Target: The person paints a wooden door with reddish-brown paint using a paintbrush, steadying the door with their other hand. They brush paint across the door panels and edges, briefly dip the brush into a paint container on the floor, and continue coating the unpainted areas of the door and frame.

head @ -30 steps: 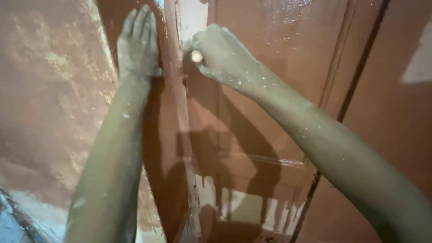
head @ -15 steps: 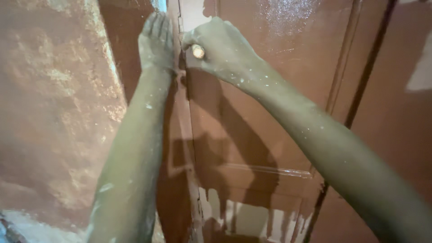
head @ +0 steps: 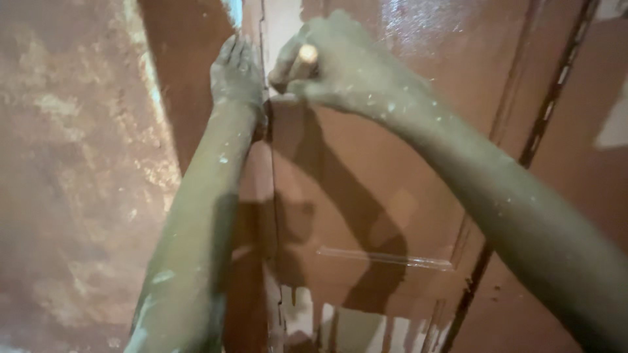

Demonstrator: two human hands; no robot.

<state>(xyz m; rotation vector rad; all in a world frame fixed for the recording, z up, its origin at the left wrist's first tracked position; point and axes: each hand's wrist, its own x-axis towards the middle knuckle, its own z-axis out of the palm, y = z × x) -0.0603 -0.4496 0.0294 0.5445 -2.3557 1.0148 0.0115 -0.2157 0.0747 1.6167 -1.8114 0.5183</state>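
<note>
Both hands have crept closer together at 12 o'clock. Left hand (head: 237, 77) lies flat, fingers extended, on door edge (head: 256, 170). Right hand (head: 340, 62) is fisted around pale handle (head: 305, 57), against brown door (head: 366, 196).

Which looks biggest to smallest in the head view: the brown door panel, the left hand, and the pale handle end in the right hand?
1. Brown door panel, by far the largest.
2. Left hand, flat against the door edge.
3. Pale handle end, a small tip showing from the right hand.
</note>
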